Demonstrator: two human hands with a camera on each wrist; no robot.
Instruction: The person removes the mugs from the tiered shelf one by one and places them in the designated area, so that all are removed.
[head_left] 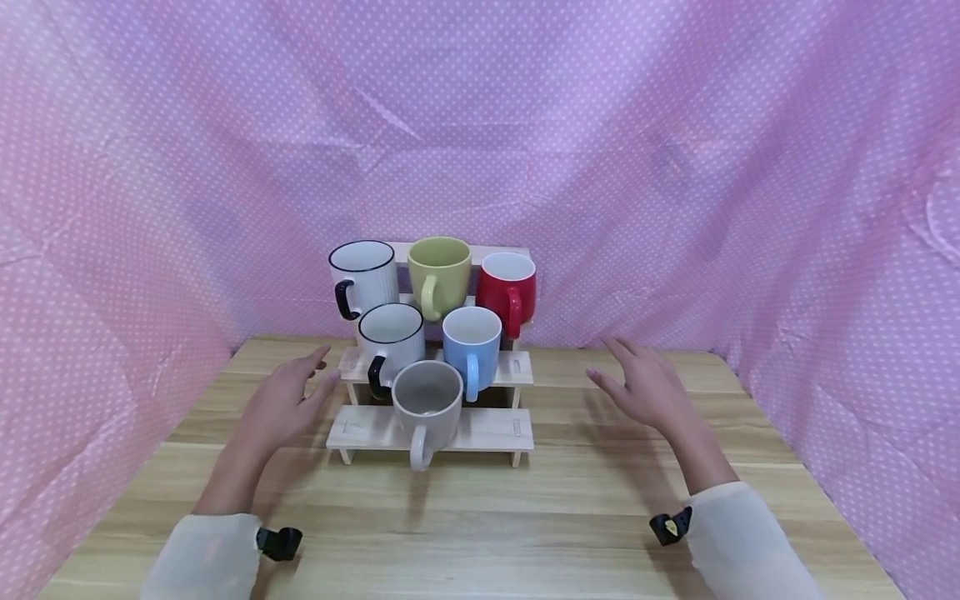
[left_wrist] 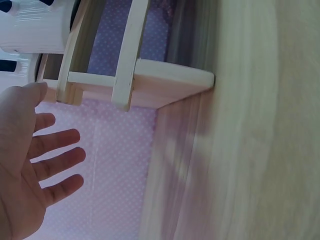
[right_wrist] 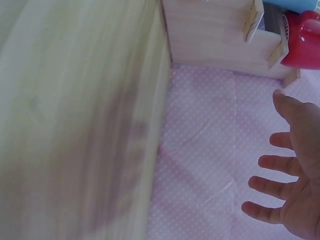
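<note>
A stepped wooden rack (head_left: 487, 429) holds mugs on its tiers. On the top tier are a white mug with black rim and handle (head_left: 369, 283), a yellow-green mug (head_left: 450, 279) and a red mug (head_left: 495, 293). A second black-rimmed white mug (head_left: 405, 346) and a light blue mug (head_left: 474, 346) stand on the middle tier, a grey-beige mug (head_left: 431, 404) on the lowest. My left hand (head_left: 281, 404), fingers spread, hovers just left of the rack and holds nothing. Out to the rack's right, my right hand (head_left: 648, 387) is also empty, its fingers extended.
The rack stands on a wood-grain table (head_left: 555, 525). Pink polka-dot cloth (head_left: 600, 150) hangs behind the table and along both sides. Each wrist wears a dark strap with a small black device, such as the left device (head_left: 280, 543).
</note>
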